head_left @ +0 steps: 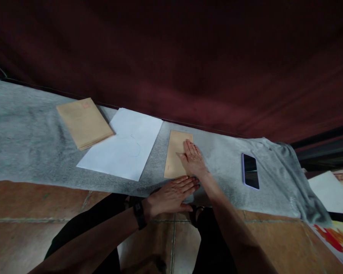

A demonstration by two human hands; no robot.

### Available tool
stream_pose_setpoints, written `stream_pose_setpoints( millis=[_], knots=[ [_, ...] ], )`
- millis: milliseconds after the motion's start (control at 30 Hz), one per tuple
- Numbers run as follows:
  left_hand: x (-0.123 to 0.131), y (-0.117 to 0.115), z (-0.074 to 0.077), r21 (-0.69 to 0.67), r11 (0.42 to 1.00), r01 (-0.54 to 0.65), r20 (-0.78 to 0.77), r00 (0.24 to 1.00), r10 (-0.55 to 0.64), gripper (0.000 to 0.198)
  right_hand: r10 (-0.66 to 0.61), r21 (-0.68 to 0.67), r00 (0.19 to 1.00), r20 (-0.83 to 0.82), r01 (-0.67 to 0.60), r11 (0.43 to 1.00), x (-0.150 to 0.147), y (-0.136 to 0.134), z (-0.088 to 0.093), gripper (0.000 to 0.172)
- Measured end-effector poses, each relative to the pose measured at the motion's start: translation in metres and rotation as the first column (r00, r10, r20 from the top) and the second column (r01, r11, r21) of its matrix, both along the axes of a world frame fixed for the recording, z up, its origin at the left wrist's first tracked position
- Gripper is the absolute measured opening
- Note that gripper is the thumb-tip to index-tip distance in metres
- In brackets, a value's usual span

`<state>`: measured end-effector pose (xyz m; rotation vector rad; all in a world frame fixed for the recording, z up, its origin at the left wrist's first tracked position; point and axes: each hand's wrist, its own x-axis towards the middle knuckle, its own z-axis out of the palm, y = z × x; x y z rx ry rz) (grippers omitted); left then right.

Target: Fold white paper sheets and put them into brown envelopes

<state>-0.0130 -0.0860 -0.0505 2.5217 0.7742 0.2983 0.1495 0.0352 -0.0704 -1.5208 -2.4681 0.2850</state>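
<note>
A single brown envelope (pixel 175 154) lies flat on the grey cloth, long side running away from me. My right hand (pixel 193 159) rests flat on its right side, fingers stretched out and covering part of it. Just at the envelope's near edge is my left hand (pixel 173 193), fingers extended to the right with the thumb apart; whether it touches the paper I cannot tell. To the left lie white paper sheets (pixel 125 148) with a faint curved line on top. A stack of brown envelopes (pixel 84 121) overlaps their left side.
A phone (pixel 250 171) in a lilac case lies right of my hands on the grey cloth (pixel 223 156). Behind it hangs a dark red curtain (pixel 171 76). Tiled floor (pixel 17 205) runs along the near edge. A white sheet (pixel 331 190) and colourful printed item (pixel 337 239) are at the far right.
</note>
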Motion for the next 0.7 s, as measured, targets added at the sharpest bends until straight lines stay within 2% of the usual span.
stream_pose_setpoints(
  millis=[133, 400, 567, 700],
  knots=[
    [-0.004, -0.001, 0.001, 0.018, 1.0, 0.014, 0.022, 1.0, -0.015, 0.078, 0.01, 0.005, 0.999, 0.037, -0.011, 1.0, -0.004, -0.006, 0.004, 0.068],
    [-0.01, -0.002, -0.003, -0.014, 1.0, 0.019, 0.006, 1.0, -0.019, 0.079, 0.239, -0.041, 0.968, 0.077, -0.236, 0.971, 0.0, -0.025, 0.008, 0.068],
    [-0.014, 0.001, 0.01, -0.089, 0.996, 0.027, 0.003, 1.0, -0.026, 0.071, 0.338, -0.087, 0.94, 0.048, -0.333, 0.939, 0.005, -0.036, 0.015, 0.068],
    [-0.019, 0.003, 0.022, -0.153, 0.988, -0.011, 0.015, 1.0, 0.014, 0.059, 0.388, -0.134, 0.922, -0.011, -0.386, 0.913, 0.008, -0.049, 0.022, 0.067]
  ],
)
